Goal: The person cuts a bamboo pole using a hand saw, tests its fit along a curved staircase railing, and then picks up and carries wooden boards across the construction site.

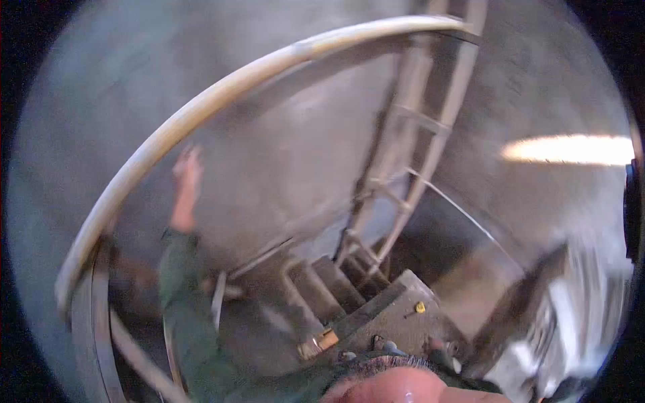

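A small yellow object [420, 307] (too blurred to be named) is carried by the grey floor [393, 326]; a tan, brush-like item [318, 344] and sandalled feet [379, 342] are also seen there.

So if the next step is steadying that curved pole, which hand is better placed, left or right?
Probably the left hand: it is raised and, in this view, appears just below the curved pole, though blurred. The right hand can't be made out clearly.

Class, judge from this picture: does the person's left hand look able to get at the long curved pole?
Probably yes: the left hand is raised close to the pole with nothing visible between them, though blur hides the true gap.
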The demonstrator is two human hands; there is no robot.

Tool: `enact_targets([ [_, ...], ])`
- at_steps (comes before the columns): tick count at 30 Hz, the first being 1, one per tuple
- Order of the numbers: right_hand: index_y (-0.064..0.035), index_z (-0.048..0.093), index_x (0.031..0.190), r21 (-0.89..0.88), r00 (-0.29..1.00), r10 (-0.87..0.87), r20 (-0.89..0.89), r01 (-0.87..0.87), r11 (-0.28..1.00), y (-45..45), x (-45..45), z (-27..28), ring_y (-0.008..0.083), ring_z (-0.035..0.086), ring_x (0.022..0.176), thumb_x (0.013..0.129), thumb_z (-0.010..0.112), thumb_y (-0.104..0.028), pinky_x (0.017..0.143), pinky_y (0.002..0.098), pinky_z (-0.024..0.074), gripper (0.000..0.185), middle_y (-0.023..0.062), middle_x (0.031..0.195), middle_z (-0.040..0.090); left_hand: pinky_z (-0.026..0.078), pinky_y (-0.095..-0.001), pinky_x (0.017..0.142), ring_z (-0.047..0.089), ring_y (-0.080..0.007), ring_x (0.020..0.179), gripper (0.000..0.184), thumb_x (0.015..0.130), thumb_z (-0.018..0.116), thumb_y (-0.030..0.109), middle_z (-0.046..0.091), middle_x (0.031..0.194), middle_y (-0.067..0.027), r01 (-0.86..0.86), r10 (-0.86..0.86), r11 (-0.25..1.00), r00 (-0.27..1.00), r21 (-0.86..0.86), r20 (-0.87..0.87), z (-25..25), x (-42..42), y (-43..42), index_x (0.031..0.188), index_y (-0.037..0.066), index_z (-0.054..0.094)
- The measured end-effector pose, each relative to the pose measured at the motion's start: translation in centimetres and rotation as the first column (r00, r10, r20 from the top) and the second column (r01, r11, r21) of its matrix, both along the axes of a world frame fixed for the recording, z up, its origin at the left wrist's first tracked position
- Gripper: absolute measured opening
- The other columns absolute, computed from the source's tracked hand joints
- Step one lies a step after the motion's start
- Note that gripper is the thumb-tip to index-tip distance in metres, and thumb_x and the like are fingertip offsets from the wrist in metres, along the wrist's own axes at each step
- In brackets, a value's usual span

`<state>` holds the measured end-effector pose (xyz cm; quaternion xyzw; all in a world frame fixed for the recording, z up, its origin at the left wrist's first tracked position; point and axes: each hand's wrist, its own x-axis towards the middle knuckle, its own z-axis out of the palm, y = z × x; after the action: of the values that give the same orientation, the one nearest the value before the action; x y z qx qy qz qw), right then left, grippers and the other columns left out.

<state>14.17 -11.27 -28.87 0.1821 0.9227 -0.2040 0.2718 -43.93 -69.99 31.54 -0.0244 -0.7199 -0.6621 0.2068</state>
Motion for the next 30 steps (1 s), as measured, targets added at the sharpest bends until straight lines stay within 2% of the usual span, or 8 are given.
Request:
enact_targets([
  [1, -0.0072, 0.061, 0.111, -0.033, 0.998, -0.065, -0.021, 0.065, 0.997, 1.0, -2.0, 0.4, 0.0327, 0.062, 0.098, 0.085, 0.060, -0.030, 0.081, 0.0459, 0.0500, 0.035, 0.0161, 0.109, 0.064, 0.050, -0.0366, 0.086, 0.060, -0.0248, 0.106, 0.052, 0.093, 0.053, 0.027, 0.056, 0.120, -0.0133, 0.289, -0.266, 0.956, 0.921, 0.043, -0.285, -2.4, -2.2, -2.4, 0.138, 0.004, 0.040],
  [6, -0.0078, 0.061, 0.113, -0.233, 0.944, -0.324, -0.059, 0.303, 0.924, 1.6, -13.7, 4.1, 0.0305, 0.062, 0.097, 0.086, 0.058, -0.027, 0.079, 0.0433, 0.0503, 0.033, 0.0141, 0.108, 0.065, 0.042, -0.0522, 0.098, 0.044, -0.0372, 0.124, 0.048, 0.096, 0.044, 0.029, 0.037, 0.143, -0.0124, 0.252, -0.074, 0.735, 0.953, 0.629, -0.295, 0.5, -1.6, -2.5, 0.139, 0.011, 0.033],
  [18, -0.0093, 0.061, 0.118, -0.494, 0.861, -0.476, -0.180, 0.339, 0.800, -2.1, -19.9, 8.7, 0.0254, 0.062, 0.092, 0.091, 0.054, -0.020, 0.076, 0.0370, 0.0512, 0.030, 0.0094, 0.105, 0.065, 0.042, -0.0379, 0.098, 0.055, -0.0271, 0.108, 0.030, 0.098, 0.046, 0.027, 0.058, 0.108, -0.0106, 0.250, 0.072, 0.508, 0.941, 0.824, -0.330, 0.5, -3.5, -4.2, 0.118, 0.006, 0.053],
  [23, -0.0099, 0.061, 0.120, 0.190, 0.932, -0.013, -0.361, 0.087, 0.978, -1.4, -4.1, 3.0, 0.0233, 0.062, 0.091, 0.092, 0.053, -0.017, 0.075, 0.0344, 0.0516, 0.030, 0.0074, 0.104, 0.065, 0.036, -0.0413, 0.103, 0.049, -0.0244, 0.116, 0.031, 0.099, 0.040, 0.027, 0.051, 0.123, -0.0075, 0.330, -0.214, 0.712, 0.943, 0.620, -0.256, -5.0, -1.9, -6.6, 0.123, 0.011, 0.050],
  [25, -0.0101, 0.061, 0.121, 0.293, 0.950, -0.169, -0.262, 0.245, 0.924, -3.8, 3.1, 2.3, 0.0224, 0.062, 0.090, 0.093, 0.052, -0.016, 0.074, 0.0334, 0.0517, 0.030, 0.0066, 0.104, 0.065, 0.034, -0.0427, 0.105, 0.046, -0.0233, 0.120, 0.032, 0.100, 0.037, 0.027, 0.048, 0.128, -0.0062, 0.324, -0.286, 0.723, 0.944, 0.610, -0.163, -8.1, -2.6, -6.5, 0.125, 0.012, 0.050],
  [27, -0.0078, 0.061, 0.118, -0.189, 0.638, -0.759, -0.130, 0.736, 0.650, -6.2, 7.7, 4.1, 0.0178, 0.061, 0.079, 0.093, 0.055, -0.024, 0.066, 0.0320, 0.0507, 0.030, 0.0055, 0.093, 0.065, 0.031, -0.0441, 0.107, 0.044, -0.0223, 0.124, 0.033, 0.100, 0.035, 0.026, 0.045, 0.134, -0.0049, 0.243, -0.240, 0.765, 0.967, 0.596, -0.086, -12.3, -1.4, -4.0, 0.127, 0.014, 0.049],
  [28, -0.0053, 0.062, 0.114, -0.447, 0.242, -0.970, 0.039, 0.872, 0.199, -7.5, 8.8, 6.0, 0.0137, 0.060, 0.069, 0.093, 0.058, -0.032, 0.059, 0.0311, 0.0495, 0.034, 0.0048, 0.083, 0.065, 0.030, -0.0447, 0.108, 0.043, -0.0217, 0.125, 0.034, 0.100, 0.033, 0.026, 0.044, 0.137, -0.0043, 0.191, -0.197, 0.794, 0.979, 0.577, -0.054, -14.5, 0.2, -2.7, 0.128, 0.015, 0.048],
  [30, -0.0091, 0.064, 0.109, -0.445, 0.118, -0.975, 0.189, 0.895, 0.022, -9.4, 12.9, 5.7, 0.0138, 0.058, 0.068, 0.090, 0.060, -0.036, 0.055, 0.0316, 0.0481, 0.033, 0.0053, 0.082, 0.063, 0.028, -0.0461, 0.110, 0.040, -0.0207, 0.129, 0.035, 0.101, 0.031, 0.026, 0.041, 0.142, -0.0031, 0.129, -0.174, 0.827, 0.984, 0.548, 0.032, -20.9, 5.0, -1.1, 0.130, 0.016, 0.047],
])
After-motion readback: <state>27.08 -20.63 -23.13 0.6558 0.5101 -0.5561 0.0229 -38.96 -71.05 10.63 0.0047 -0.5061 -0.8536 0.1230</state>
